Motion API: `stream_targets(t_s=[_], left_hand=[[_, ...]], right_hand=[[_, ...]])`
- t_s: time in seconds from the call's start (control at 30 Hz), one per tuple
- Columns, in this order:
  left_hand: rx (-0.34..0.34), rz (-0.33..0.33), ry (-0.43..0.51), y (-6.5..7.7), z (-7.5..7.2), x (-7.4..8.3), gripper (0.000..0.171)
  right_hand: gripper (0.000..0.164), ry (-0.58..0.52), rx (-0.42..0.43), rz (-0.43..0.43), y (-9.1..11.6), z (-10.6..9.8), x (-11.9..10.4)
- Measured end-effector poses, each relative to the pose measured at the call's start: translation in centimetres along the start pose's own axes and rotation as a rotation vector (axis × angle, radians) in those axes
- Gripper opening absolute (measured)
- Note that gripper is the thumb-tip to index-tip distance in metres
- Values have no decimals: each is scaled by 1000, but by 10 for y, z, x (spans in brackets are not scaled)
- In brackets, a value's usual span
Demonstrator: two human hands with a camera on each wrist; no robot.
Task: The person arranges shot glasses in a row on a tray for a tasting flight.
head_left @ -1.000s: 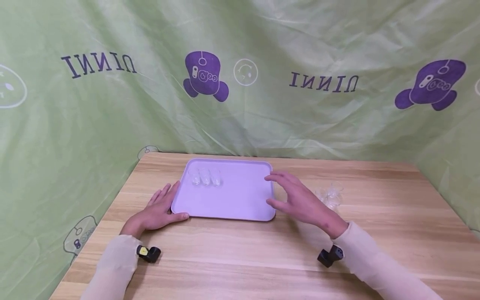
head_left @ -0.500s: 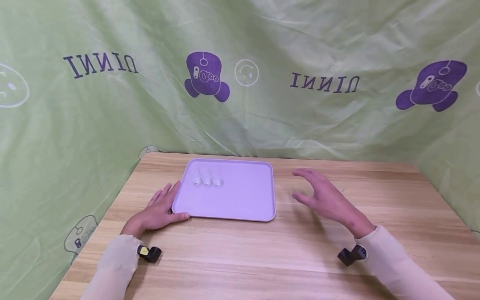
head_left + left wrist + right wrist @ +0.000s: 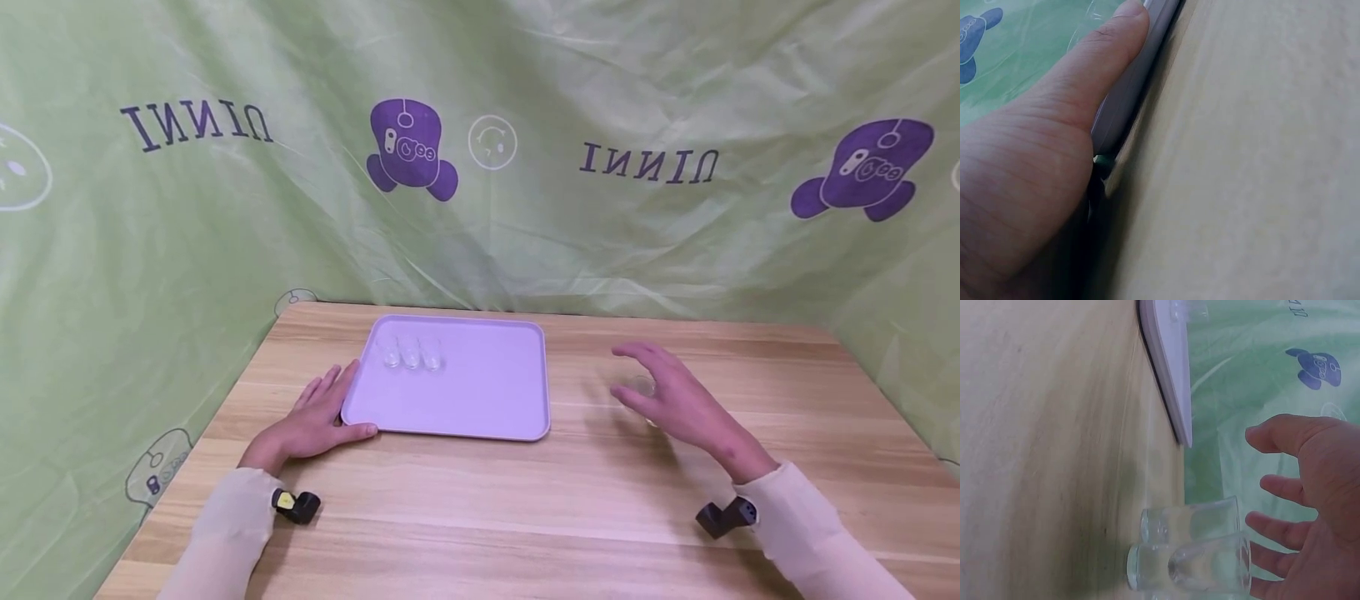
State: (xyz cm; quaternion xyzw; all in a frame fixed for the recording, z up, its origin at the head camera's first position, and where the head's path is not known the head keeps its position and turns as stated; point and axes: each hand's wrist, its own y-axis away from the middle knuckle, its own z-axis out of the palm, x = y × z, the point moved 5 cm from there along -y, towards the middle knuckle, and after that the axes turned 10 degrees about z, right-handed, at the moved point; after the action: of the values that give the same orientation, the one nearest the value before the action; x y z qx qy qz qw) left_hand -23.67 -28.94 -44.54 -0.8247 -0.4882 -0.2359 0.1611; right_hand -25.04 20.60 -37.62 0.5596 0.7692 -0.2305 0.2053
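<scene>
A lilac tray (image 3: 480, 387) lies on the table, with a row of three small clear shot glasses (image 3: 411, 357) standing at its far left. My left hand (image 3: 311, 425) rests against the tray's near left corner, fingers along the side and thumb at the front rim (image 3: 1138, 69). Right of the tray, my right hand (image 3: 686, 404) hovers with fingers spread and holds nothing. Close by its fingers in the right wrist view stands a clear shot glass (image 3: 1194, 565), with another shot glass (image 3: 1210, 519) just behind it. The hand mostly hides these glasses in the head view.
The wooden table (image 3: 480, 517) reaches back to a green printed cloth (image 3: 525, 242), which hangs behind and along both sides. Each sleeve carries a small black wrist camera, one on the left (image 3: 300, 507) and one on the right (image 3: 726, 517).
My right hand has moved right from the tray's right edge, across the table to the loose glasses. My left hand, the tray and its row of glasses have stayed in place.
</scene>
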Motion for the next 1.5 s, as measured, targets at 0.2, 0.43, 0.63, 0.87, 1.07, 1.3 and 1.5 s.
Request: stream_targets(t_s=[0.2,0.43,0.63,0.87,1.07,1.3,1.5], left_hand=[[2,3,-6,-1,-1,0,115],[7,-2,-16,0,-3,-1,115],[9,-1,-17,1,-4,-2,115],[8,0,-16,0,-3,-2,115],[22,13,-7,1,-2,-2,115],[73,72,7,3,1,-2,113],[40,39,11,1,2,-1,115]], right_hand=[[59,-16,1,13,4,-4,8],[70,-33,-26,63,7,-4,15],[70,-28,-13,67,9,-7,17],[67,-14,9,65,13,-12,21],[62,-13,7,78,15,-18,25],[53,-22,12,116,18,-21,33],[43,-36,-1,103,19,-23,41]])
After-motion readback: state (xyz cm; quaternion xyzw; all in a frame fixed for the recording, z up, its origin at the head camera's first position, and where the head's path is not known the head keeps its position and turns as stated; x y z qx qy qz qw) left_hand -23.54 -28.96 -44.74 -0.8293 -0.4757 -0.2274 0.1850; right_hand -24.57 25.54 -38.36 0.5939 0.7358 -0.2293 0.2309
